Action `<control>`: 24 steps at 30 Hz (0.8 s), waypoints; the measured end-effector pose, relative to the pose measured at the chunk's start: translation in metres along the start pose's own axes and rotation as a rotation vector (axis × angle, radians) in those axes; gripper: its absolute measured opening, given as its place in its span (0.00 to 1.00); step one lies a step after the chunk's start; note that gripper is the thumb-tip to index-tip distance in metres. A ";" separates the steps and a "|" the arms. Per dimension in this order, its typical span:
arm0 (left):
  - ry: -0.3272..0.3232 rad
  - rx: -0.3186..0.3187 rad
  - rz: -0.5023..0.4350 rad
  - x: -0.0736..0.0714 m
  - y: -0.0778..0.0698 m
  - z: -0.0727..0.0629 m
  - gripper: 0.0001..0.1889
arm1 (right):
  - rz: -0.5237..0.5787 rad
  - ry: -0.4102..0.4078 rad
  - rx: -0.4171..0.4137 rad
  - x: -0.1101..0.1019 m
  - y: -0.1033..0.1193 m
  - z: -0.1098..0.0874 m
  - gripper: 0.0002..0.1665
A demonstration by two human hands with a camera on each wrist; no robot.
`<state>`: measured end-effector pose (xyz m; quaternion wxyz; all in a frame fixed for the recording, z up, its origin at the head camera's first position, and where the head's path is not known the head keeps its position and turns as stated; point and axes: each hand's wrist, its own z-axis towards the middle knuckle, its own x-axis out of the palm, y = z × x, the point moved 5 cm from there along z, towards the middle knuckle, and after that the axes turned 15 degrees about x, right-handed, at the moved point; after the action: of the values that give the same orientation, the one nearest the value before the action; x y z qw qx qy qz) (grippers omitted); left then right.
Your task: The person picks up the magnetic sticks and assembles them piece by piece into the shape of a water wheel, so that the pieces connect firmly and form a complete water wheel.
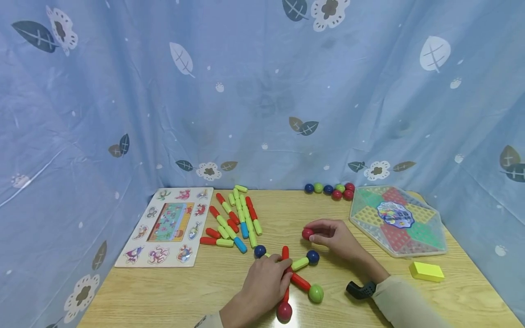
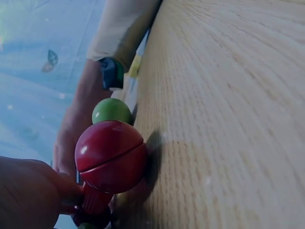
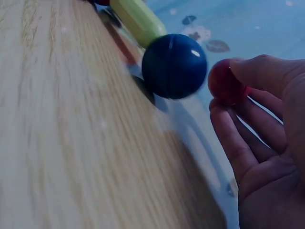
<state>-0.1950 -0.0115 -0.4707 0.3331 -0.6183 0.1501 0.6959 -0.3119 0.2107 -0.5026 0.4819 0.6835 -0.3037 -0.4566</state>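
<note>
My left hand (image 1: pixel 264 281) grips a figure of magnetic rods and balls near its middle, its fingers covering the centre. From the figure spread a red rod (image 1: pixel 301 282) with a green ball (image 1: pixel 316 293), a yellow-green rod (image 1: pixel 300 263) with a blue ball (image 1: pixel 313 257), and another blue ball (image 1: pixel 260 251). A red ball (image 2: pixel 111 156) on a red rod points toward me. Beyond the figure, my right hand (image 1: pixel 337 240) pinches a loose red ball (image 3: pixel 224 83) between thumb and fingers, apart from the figure's blue ball.
Several loose rods (image 1: pixel 234 218) lie at the back left beside a sea-animal puzzle board (image 1: pixel 139 243). Several balls (image 1: pixel 328 189) line the back edge near the curtain (image 1: pixel 262 91). On the right are a hexagonal Chinese checkers box (image 1: pixel 426 241) and a yellow block (image 1: pixel 426 271).
</note>
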 end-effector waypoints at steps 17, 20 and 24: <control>0.023 0.015 -0.068 0.002 0.003 -0.001 0.15 | -0.040 0.136 -0.016 0.033 0.008 0.021 0.20; 0.011 0.027 -0.047 0.002 0.003 -0.001 0.15 | -0.047 0.143 -0.010 0.035 0.009 0.021 0.19; 0.002 0.038 -0.027 0.002 0.002 -0.001 0.15 | -0.062 0.156 -0.013 0.037 0.011 0.021 0.20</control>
<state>-0.1956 -0.0136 -0.4731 0.3541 -0.6146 0.1551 0.6876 -0.3163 0.1670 -0.5069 0.4941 0.7229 -0.2408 -0.4187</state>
